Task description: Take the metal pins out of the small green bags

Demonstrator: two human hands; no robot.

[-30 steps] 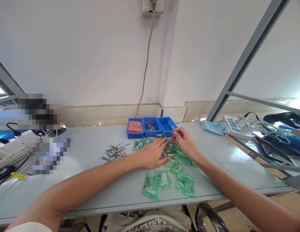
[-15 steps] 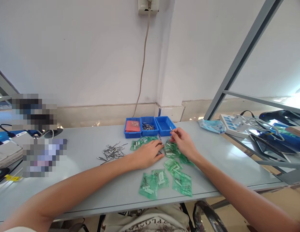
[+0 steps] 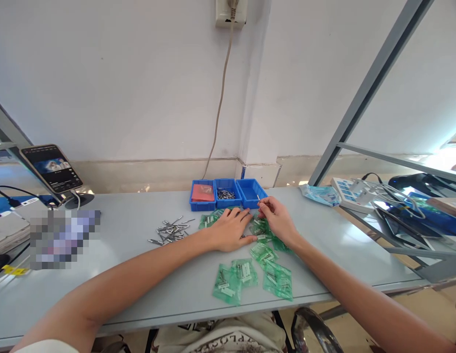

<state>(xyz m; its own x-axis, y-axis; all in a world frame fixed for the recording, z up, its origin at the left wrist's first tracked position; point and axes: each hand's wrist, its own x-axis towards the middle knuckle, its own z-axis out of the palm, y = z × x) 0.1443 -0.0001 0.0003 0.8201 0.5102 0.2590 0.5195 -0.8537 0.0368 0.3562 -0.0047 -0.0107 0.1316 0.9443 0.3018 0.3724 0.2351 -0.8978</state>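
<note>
My left hand (image 3: pixel 233 230) lies palm down with fingers stretched out, over the table and the edge of some green plastic bags (image 3: pixel 208 220). Between the thumb and fingertips of my right hand (image 3: pixel 277 220) is a small thin pale piece (image 3: pixel 258 197), too small to name. Beneath that hand lies a heap of green bags (image 3: pixel 260 226) holding metal pins and white labels. Nearer the front edge are further filled bags (image 3: pixel 228 284). To the left of my left hand is a loose pile of metal pins (image 3: pixel 171 230).
Three blue bins stand at the back: one with red sheets (image 3: pixel 203 193), one with small metal parts (image 3: pixel 226 194), and a right one (image 3: pixel 252 191). A phone on a stand (image 3: pixel 53 169) is at left. A blue-white packet (image 3: pixel 320 195) and power strip (image 3: pixel 352 196) lie at right.
My left hand has shifted slightly right, closer to my right hand, and its fingers have spread out. My right hand keeps its pinch near the right bin, slightly lower.
</note>
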